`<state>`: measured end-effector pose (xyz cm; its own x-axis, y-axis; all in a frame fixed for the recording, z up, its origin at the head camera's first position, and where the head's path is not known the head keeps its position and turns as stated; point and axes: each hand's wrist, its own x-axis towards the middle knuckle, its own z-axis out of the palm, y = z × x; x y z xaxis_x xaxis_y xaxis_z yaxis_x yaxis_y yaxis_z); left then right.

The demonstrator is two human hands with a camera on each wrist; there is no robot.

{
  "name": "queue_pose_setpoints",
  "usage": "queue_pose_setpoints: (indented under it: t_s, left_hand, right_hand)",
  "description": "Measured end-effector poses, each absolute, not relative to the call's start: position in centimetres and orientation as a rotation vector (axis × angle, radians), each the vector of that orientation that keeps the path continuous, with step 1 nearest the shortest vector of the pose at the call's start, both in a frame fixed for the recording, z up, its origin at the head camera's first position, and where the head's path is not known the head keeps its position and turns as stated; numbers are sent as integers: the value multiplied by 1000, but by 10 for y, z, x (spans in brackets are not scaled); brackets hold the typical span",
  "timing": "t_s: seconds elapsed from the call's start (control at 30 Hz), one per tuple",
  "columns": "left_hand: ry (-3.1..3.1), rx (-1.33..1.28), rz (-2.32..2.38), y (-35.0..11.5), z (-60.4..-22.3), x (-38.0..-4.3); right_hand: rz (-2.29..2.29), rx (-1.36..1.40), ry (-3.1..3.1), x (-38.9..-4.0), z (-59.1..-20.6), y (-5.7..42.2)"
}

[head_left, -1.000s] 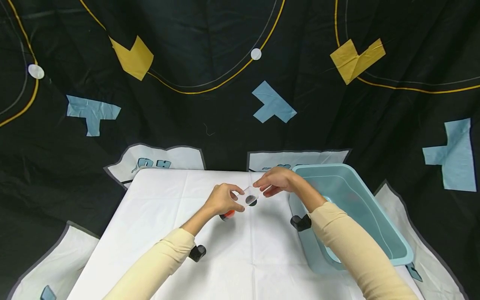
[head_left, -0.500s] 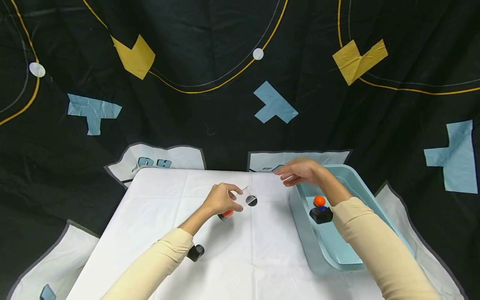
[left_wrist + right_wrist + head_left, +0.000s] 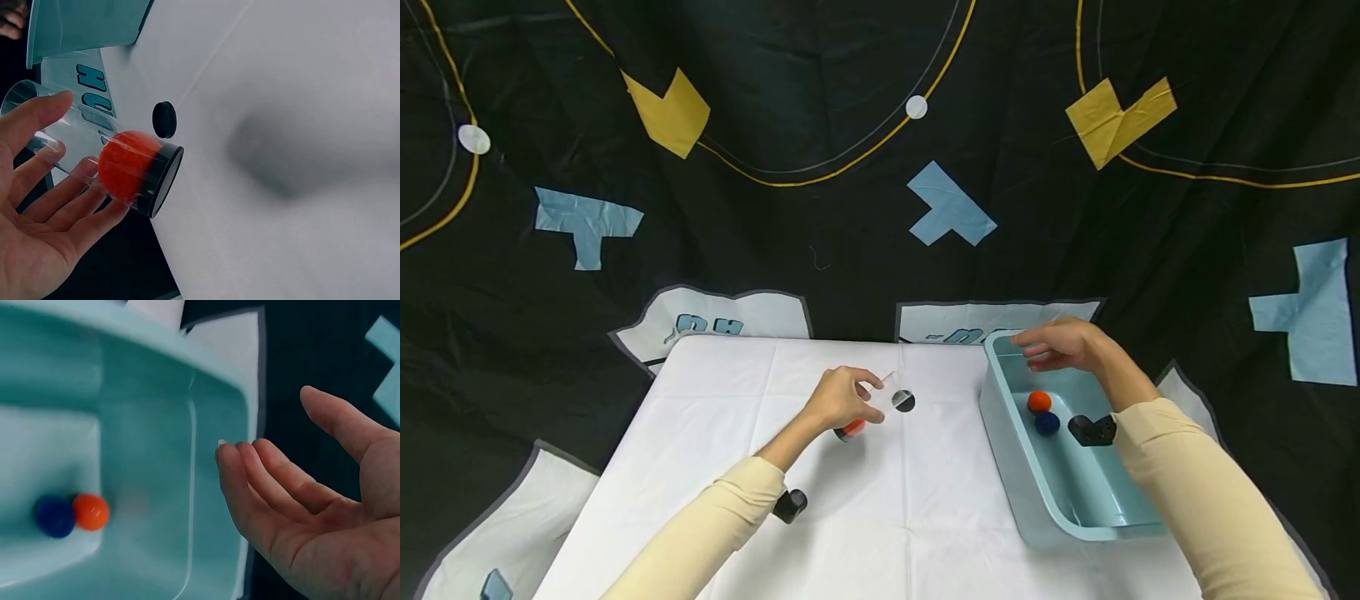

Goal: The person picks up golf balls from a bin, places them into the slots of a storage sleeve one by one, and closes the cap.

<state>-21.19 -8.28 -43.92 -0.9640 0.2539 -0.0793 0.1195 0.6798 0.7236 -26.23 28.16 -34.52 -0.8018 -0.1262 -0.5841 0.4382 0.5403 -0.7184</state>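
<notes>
Grips a clear tube (image 3: 87,134) in the left hand (image 3: 844,397), with thumb and fingers curled round the wall, above and apart from the white table (image 3: 827,542). Keeps the mouth raised on a slant, presumably to leave the rim free and let the red-orange ball (image 3: 128,165) settle against the black base (image 3: 161,181). Looks glossy and colourless along the wall, with bright streaks near the rim. Has a black cap (image 3: 164,120) lying on the table just past the tube, probably set there for easy reach. To the right, has an orange ball (image 3: 1039,402) and a dark blue ball (image 3: 1047,423) together inside a blue-green tub (image 3: 1011,467), likely kept from rolling by the sides. Holds nothing in the right hand (image 3: 1060,343), relaxed above the tub's far end. Farther back, meets a black backdrop (image 3: 850,250).
</notes>
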Motion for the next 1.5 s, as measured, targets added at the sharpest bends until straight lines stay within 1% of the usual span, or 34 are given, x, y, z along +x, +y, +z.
queue_pose_setpoints:
  t_s: [0.37,0.63,0.8,1.0,1.5]
  left_hand:
    - [2729,302,1142,-85,-438,-211]
    - [2732,327,1136,-86,-439,-211]
    - [2738,324,1129,-87,-439,-211]
    - [2732,317,1136,-86,-439,-211]
    - [2749,298,1124,-89,-439,-210]
  right_hand:
    - [-1256,401,2170,-255,-380,328]
    - [-1244,491,2164,-249,-412,348]
    - [-1258,579,2137,-245,-426,355]
    - [-1288,555,2095,-241,-443,364]
    - [-1348,677,2052,-240,-476,362]
